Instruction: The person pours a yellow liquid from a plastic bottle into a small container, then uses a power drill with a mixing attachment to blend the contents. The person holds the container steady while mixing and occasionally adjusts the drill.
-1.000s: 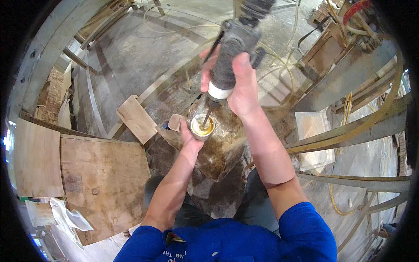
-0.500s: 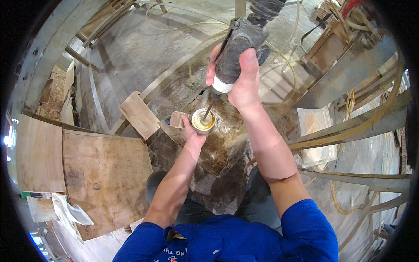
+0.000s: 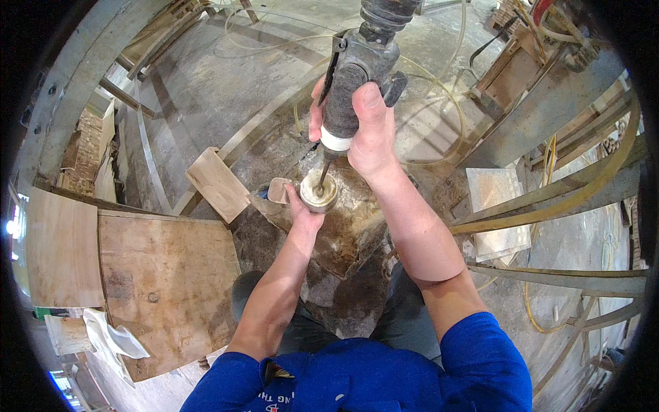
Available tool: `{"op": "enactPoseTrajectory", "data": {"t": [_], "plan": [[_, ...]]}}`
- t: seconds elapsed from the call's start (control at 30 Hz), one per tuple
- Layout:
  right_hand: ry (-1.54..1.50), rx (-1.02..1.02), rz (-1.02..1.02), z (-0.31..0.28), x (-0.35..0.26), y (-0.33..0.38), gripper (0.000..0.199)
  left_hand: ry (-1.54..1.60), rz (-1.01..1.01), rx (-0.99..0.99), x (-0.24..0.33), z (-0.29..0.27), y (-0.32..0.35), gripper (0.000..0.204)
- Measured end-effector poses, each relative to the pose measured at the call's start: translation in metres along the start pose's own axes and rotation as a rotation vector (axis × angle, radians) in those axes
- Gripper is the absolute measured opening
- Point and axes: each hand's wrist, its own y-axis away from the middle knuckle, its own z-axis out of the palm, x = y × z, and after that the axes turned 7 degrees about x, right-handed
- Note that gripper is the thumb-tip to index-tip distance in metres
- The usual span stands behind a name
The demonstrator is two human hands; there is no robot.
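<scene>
My right hand [image 3: 374, 137] is wrapped round a dark, worn power tool [image 3: 341, 106] with a white collar. From its lower end a thin metal rod [image 3: 325, 168] reaches down into a small round cup [image 3: 318, 204]. The cup's inside looks pale and yellowish; the rod's tip is inside it, and whether it touches the wall I cannot tell. My left hand [image 3: 304, 214] grips the cup from its lower left side. Just left of that hand is a small rounded wooden piece [image 3: 279, 191]. Below the cup a brown, stained sheet-like surface [image 3: 343, 240] lies between my knees.
A pale wooden block [image 3: 217, 184] lies left of the cup. Further left stands a broad wooden board [image 3: 168, 288] with a white cloth [image 3: 113, 343] on its corner. Flat pale panels [image 3: 498, 206] and a yellowish hose [image 3: 549, 214] are at the right. Thin hoses [image 3: 460, 120] loop over the floor.
My right hand and the tool have shifted left, and the tool stands more upright. The rod has shifted slightly left inside the cup. My left hand holds the cup in nearly the same place.
</scene>
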Motion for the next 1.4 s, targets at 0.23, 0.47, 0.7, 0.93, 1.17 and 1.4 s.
{"op": "enactPoseTrajectory", "data": {"t": [0.23,0.47,0.7,0.93,1.17,1.4], "plan": [[0.011,0.012,-0.027,0.000,-0.002,-0.001,0.076,-0.016,-0.028,-0.033,-0.003,0.005,0.000,0.077],[0.018,-0.004,-0.009,-0.001,0.000,-0.002,0.078,-0.021,-0.017,-0.041,-0.002,0.002,-0.004,0.080],[0.028,-0.017,0.003,0.002,-0.003,0.001,0.078,-0.043,-0.011,0.030,-0.001,0.007,-0.003,0.077],[-0.024,-0.060,-0.023,0.006,0.001,0.003,0.074,-0.053,0.062,-0.023,0.002,0.001,-0.008,0.076],[-0.231,-0.063,-0.030,0.007,0.005,0.005,0.036,-0.049,0.069,-0.050,-0.004,-0.005,-0.013,0.071],[-0.092,-0.060,-0.056,0.001,0.004,0.003,0.059,-0.057,0.032,-0.006,-0.010,-0.001,-0.015,0.069]]}}
